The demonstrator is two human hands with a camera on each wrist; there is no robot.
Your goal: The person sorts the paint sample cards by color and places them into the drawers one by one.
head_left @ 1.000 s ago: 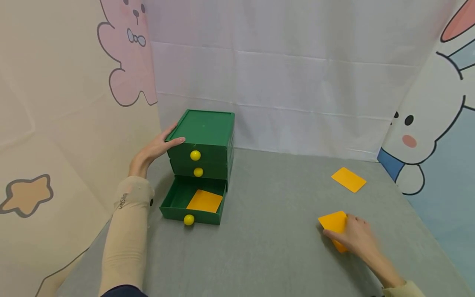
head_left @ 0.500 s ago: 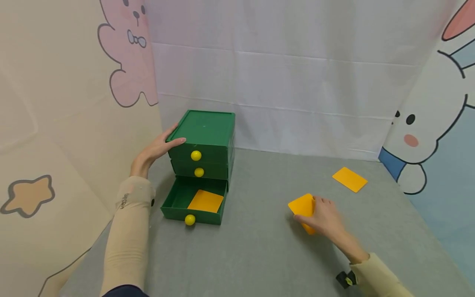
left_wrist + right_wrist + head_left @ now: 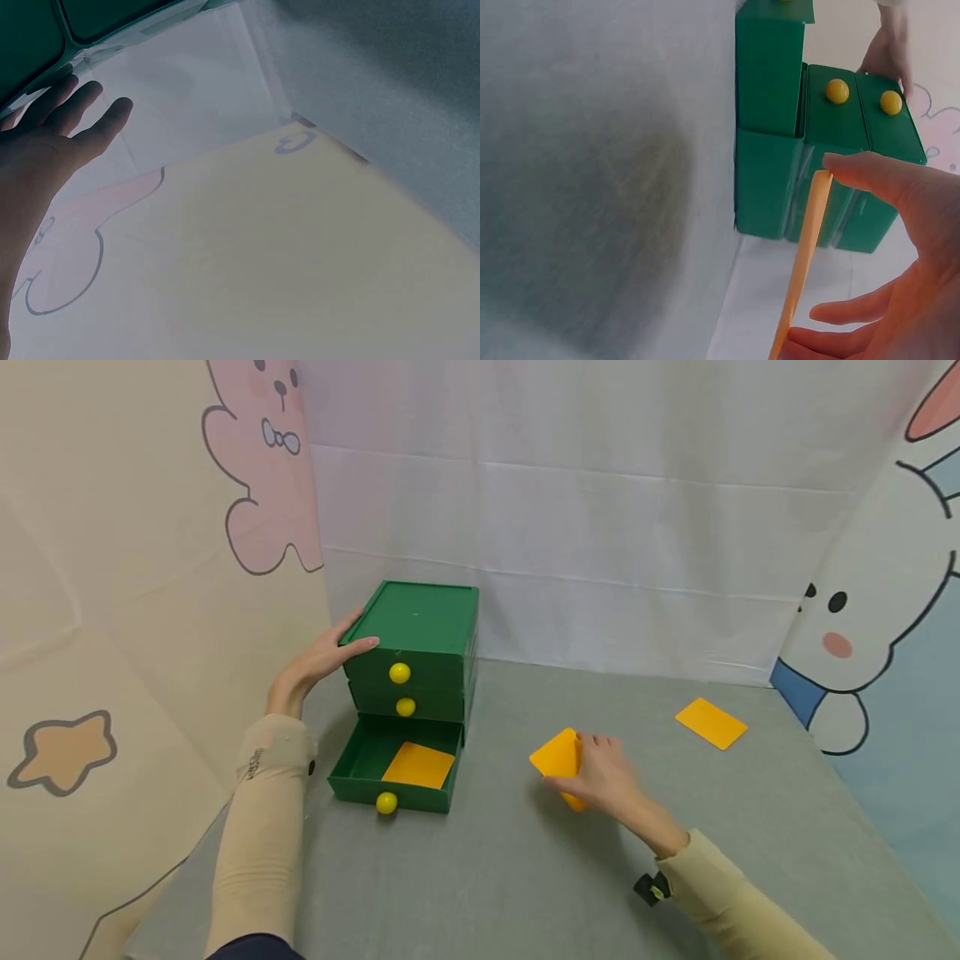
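A green three-drawer box (image 3: 416,618) with yellow round knobs stands on the grey table. Its bottom drawer (image 3: 360,792) is pulled out, and a flat orange card (image 3: 417,766) lies inside. My left hand (image 3: 318,660) rests against the box's upper left side, thumb over the front top edge; the left wrist view shows its fingers (image 3: 75,105) fairly straight. To the right of the box, my right hand (image 3: 606,772) holds another orange card (image 3: 558,755) tilted above the table. In the right wrist view this card (image 3: 802,262) appears edge-on between thumb and fingers.
One more orange card (image 3: 711,723) lies flat on the table (image 3: 510,877) at the right. A white curtain (image 3: 570,527) closes off the back, and printed cloths with a bear (image 3: 266,518) and a rabbit (image 3: 862,585) hang at the sides.
My right hand has carried its orange card leftward and a little farther back, toward the open drawer. The left hand stays in place on the box.
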